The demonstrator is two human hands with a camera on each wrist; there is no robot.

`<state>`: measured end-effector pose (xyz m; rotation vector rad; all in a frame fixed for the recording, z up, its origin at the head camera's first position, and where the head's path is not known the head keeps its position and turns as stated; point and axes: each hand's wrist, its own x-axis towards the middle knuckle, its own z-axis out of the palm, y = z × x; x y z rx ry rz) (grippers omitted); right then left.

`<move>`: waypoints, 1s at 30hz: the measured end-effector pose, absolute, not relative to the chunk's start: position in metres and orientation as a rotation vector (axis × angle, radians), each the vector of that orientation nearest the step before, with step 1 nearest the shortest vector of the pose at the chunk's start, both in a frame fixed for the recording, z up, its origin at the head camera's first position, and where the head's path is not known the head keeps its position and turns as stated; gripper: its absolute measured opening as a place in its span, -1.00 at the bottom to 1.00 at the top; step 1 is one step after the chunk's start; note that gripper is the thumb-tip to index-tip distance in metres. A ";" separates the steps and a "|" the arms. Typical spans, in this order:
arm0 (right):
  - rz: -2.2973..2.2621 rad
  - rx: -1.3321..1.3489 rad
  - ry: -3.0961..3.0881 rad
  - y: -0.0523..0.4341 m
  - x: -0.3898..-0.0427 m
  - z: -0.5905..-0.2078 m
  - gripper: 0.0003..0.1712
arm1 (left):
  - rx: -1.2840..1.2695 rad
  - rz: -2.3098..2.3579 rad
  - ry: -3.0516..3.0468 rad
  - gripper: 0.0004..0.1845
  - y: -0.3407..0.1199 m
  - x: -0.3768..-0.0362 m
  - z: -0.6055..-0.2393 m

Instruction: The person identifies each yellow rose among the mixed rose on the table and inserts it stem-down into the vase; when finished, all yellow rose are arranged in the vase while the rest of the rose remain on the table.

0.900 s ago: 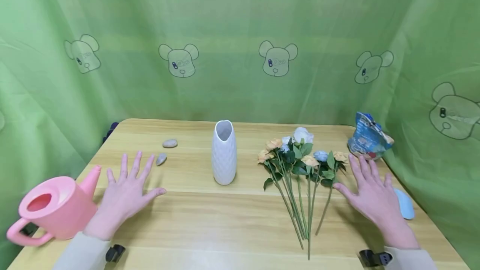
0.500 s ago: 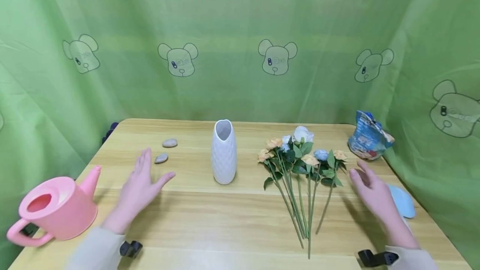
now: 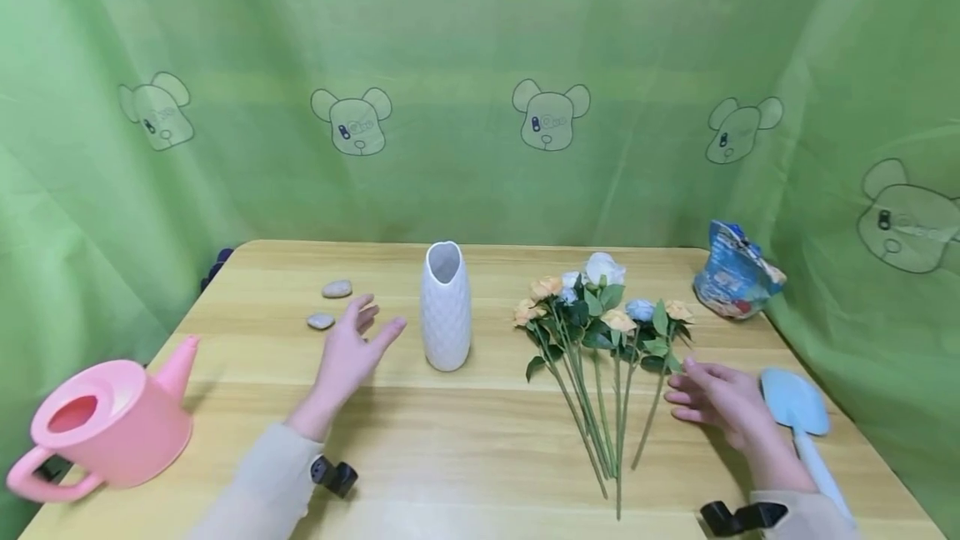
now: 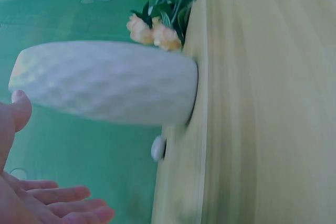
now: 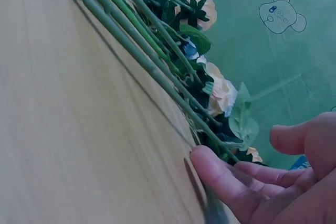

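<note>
Left hand (image 3: 351,350): fingers straight and spread, holding nothing, raised just left of the white vase (image 3: 446,307) without touching it. Right hand (image 3: 716,400): fingers loosely extended, empty, its fingertips (image 5: 206,162) at the rightmost stem of the flowers (image 3: 600,315), which lie flat right of the vase. Two pebbles (image 3: 328,304) lie left of the vase. A pink watering can (image 3: 105,432) sits far left of the vase; a blue trowel (image 3: 801,415) and a blue bag (image 3: 735,273) sit far right.

Bright, even light from above; soft shadows under the vase (image 3: 446,307) and hands. Head view bows at the edges. Wrist views blurred, worktop (image 4: 262,103) streaked.
</note>
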<state>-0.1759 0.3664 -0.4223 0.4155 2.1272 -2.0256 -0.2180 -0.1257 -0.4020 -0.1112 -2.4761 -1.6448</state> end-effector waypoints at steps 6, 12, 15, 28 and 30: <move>-2.109 0.443 1.998 0.361 -0.177 -0.426 -0.11 | -0.212 -1.885 -2.345 -0.22 -0.103 -0.229 -0.401; -2.091 0.480 2.004 0.354 -0.180 -0.428 -0.26 | -0.317 -2.046 -2.225 -0.25 -0.089 -0.238 -0.411; -2.076 0.499 2.038 0.351 -0.180 -0.429 -0.26 | -0.342 -2.045 -2.202 -0.27 -0.086 -0.242 -0.413; -2.098 0.584 2.085 0.345 -0.183 -0.427 -0.29 | -0.420 -2.045 -2.165 -0.14 -0.079 -0.254 -0.413; -2.118 0.576 2.077 0.347 -0.182 -0.424 -0.30 | -0.428 -2.037 -2.165 -0.13 -0.078 -0.255 -0.412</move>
